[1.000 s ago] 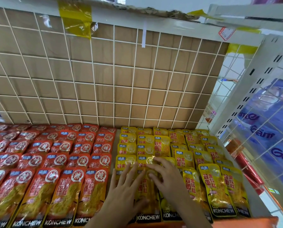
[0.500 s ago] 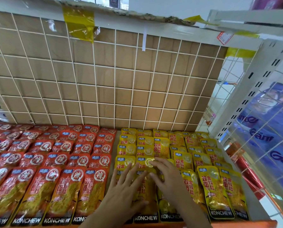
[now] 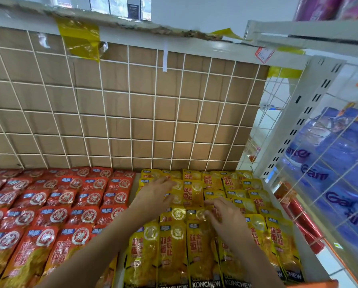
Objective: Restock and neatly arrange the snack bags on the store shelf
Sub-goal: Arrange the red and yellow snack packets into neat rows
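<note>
- The left grip [image 3: 155, 194] lies open, fingers straight and flat on the tops of the yellow snack bags [image 3: 172, 252] in the rear rows of the shelf [image 3: 313, 271].
- The right grip [image 3: 226, 217] has bent fingers on a mid-row yellow bag. The blur hides whether it pinches the bag's top edge or only touches it.
- The yellow bags lie overlapped like shingles in columns that fill the right part of the shelf. Most are straight, but those around the hands sit a little askew.
- These look like light, soft, glossy film pouches, so they will likely slide over one another and buckle if pushed from one end.
- The flat sealed strip at the top of a bag looks the best place to hold. To shift a whole row, flat fingers across the bags seem safer than squeezing the filled middle.
- The red snack bags [image 3: 49, 204] fill the left side, just beside the yellow ones, so a sideways nudge could carry bags across the narrow gap.
- A wire grid [image 3: 132, 121] backs the shelf and would stop bags pushed rearward.
</note>
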The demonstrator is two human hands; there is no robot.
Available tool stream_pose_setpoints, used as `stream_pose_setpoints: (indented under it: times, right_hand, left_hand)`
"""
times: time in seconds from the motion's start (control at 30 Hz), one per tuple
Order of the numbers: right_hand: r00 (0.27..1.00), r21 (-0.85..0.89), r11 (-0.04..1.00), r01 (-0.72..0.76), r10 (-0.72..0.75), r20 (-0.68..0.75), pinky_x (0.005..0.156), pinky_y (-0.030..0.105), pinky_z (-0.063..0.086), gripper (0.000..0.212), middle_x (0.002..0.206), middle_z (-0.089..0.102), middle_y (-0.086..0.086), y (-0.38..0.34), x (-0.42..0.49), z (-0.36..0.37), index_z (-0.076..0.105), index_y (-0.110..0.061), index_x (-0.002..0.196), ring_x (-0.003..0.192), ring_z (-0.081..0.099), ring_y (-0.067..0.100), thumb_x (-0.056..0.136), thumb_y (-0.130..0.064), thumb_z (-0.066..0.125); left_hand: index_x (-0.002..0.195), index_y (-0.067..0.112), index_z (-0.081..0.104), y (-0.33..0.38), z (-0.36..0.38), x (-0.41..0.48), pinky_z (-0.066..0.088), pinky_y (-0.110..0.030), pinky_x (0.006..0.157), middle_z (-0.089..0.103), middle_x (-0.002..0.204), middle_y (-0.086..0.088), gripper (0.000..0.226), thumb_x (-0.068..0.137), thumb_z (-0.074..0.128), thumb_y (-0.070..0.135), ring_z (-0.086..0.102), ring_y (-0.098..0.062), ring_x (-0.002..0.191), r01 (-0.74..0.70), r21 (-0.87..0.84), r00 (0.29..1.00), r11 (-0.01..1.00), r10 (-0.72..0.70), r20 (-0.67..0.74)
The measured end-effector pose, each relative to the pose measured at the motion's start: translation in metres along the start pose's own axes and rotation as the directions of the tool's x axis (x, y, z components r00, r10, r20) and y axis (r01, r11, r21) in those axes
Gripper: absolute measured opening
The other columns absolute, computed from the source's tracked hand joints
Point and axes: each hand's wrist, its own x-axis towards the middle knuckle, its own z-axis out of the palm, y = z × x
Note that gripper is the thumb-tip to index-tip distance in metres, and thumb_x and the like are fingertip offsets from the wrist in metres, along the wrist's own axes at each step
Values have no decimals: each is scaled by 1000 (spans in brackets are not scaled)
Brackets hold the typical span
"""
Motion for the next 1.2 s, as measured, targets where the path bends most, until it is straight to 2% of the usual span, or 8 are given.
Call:
stream_pose_setpoints:
  times: [0.13, 0.23, 0.33, 0.63, 0.87, 1.03, 1.1, 1.2]
  right_hand:
    - [1000, -30, 999, 15, -15, 18, 96, 19, 37, 30, 121, 55, -10, 1, 10, -4, 56, -26, 122, 114, 49, 6, 93, -34, 52]
    - [999, -47, 999, 20, -18, 34, 97, 19, 36, 32, 124, 53, -10, -1, 16, -4, 53, -27, 125, 117, 47, 6, 94, -34, 49]
    - [998, -49, 998, 31, -29, 48, 98, 19, 35, 33, 126, 51, -9, -2, 22, -2, 52, -26, 126, 120, 45, 7, 95, -34, 47]
    - [997, -49, 998, 24, -21, 75, 102, 23, 31, 33, 129, 48, -13, -1, 30, 5, 50, -30, 127, 124, 41, 7, 95, -37, 46]
    - [996, -69, 997, 43, -37, 76, 96, 20, 32, 30, 118, 51, -10, -4, 32, 5, 57, -26, 120, 118, 43, 10, 92, -38, 51]
    - [982, -184, 982, 44, -9, 187, 104, 25, 26, 31, 128, 49, -4, -3, 32, 2, 57, -25, 119, 128, 34, 13, 93, -39, 48]
    - [982, -185, 982, 47, -11, 190, 103, 24, 26, 29, 129, 49, -5, -3, 33, 1, 58, -25, 118, 129, 34, 13, 94, -35, 47]
    - [982, -177, 983, 51, -17, 186, 102, 24, 27, 27, 126, 50, -6, -3, 35, 1, 58, -24, 117, 125, 37, 12, 94, -32, 47]
  left_hand:
    - [142, 31, 32, 6, 8, 30, 23, -39, 110, 25, 151, 2, 45, 97, 38, 38, 23, -21, 138, -75, 154, 982, 985, 46, 185]
    - [144, 31, 26, 12, 19, 37, 17, -43, 113, 14, 155, 2, 49, 97, 34, 44, 9, -20, 143, -65, 162, 968, 985, 23, 249]
    - [146, 30, 21, 10, 29, 39, 12, -44, 114, 6, 156, 3, 53, 97, 31, 49, 2, -18, 144, -49, 171, 970, 984, 6, 242]
    - [146, 29, 17, 3, 34, 35, 9, -39, 116, 4, 157, 5, 58, 96, 30, 52, 2, -18, 144, -18, 151, 980, 988, -13, 200]
    - [144, 23, 27, 2, 26, 59, 24, -37, 112, 27, 150, 1, 50, 97, 38, 39, 25, -20, 137, -30, 82, 986, 996, 16, 163]
    - [131, 23, 48, -4, 23, 87, 32, -34, 104, 46, 134, -3, 38, 94, 48, 33, 40, -22, 126, -25, 38, 981, 999, 17, 194]
    - [126, 23, 52, -5, 23, 95, 34, -34, 101, 49, 125, -3, 34, 94, 50, 32, 45, -20, 120, -35, 20, 983, 999, 30, 180]
    - [126, 22, 53, -8, 25, 105, 35, -35, 102, 49, 124, -4, 33, 94, 49, 30, 45, -21, 118, -46, -40, 986, 998, 52, 159]
